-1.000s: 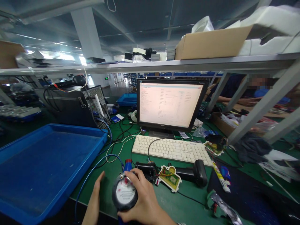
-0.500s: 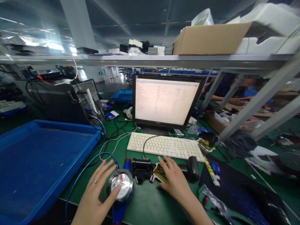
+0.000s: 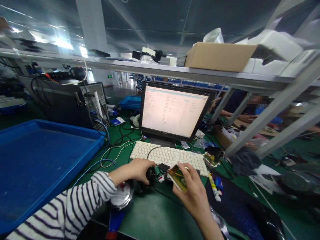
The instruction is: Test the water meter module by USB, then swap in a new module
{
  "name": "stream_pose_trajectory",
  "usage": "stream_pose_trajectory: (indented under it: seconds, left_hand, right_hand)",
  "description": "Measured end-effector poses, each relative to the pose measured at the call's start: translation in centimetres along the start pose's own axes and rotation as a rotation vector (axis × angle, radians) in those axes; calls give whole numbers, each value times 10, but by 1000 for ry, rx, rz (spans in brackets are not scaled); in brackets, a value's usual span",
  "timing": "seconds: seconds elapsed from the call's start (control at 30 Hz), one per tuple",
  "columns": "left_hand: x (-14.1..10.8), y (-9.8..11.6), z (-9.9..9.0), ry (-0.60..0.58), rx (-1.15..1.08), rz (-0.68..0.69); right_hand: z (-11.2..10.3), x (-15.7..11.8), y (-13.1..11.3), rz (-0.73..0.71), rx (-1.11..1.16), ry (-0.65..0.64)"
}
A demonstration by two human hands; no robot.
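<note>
My left hand (image 3: 137,170) is closed around a black device (image 3: 151,176), thumb on its near side. Much of that device is hidden by the hand. In my right hand (image 3: 193,188) is a circuit board (image 3: 178,178) with thin red and yellow wires, tilted up between thumb and fingers. A small white connector (image 3: 161,179) lies between the two hands. Under my left wrist sits a round meter (image 3: 122,196) with a shiny rim and blue pipe ends, partly covered by the striped sleeve.
A white keyboard (image 3: 167,155) and a monitor (image 3: 172,111) stand behind the hands. A large blue tray (image 3: 50,125) is at left. To the right lie a yellow-white tube (image 3: 214,188) and a dark mat (image 3: 240,206). A shelf (image 3: 150,68) crosses above. Another person works beyond the frame bars.
My left hand has moved from beside the meter to the black device and gripped it. My right hand has picked up the circuit board and tilted it. The camera view has shifted slightly.
</note>
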State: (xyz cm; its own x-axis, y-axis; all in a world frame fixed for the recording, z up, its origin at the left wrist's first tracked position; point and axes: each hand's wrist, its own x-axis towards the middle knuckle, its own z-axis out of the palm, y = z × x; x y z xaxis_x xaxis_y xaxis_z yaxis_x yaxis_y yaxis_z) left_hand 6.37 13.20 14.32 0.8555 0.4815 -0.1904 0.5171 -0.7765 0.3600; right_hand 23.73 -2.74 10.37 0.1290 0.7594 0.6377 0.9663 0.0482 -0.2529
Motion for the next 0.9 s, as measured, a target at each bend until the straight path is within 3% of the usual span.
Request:
stream_pose_trajectory:
  seconds: [0.13,0.23,0.3,0.47,0.6,0.73,0.9]
  left_hand:
    - [-26,-4,-19,37,-324,110]
    - [-42,-6,-30,-136,-703,211]
    - [-46,2,-31,-163,-853,215]
    - [-28,41,-19,205,-1045,180]
    - [-13,52,-19,271,-1216,179]
    - [-18,48,-30,373,-1357,165]
    - [-29,52,-40,419,-1723,258]
  right_hand:
    - [-22,18,15,-113,-93,207]
    - [-33,35,20,-224,-163,332]
    - [-39,47,16,-297,-178,346]
    - [-48,70,-8,-469,-181,310]
    - [-59,76,-9,-463,-217,339]
    - [-71,73,3,-400,-279,381]
    - [-63,65,10,-390,-248,282]
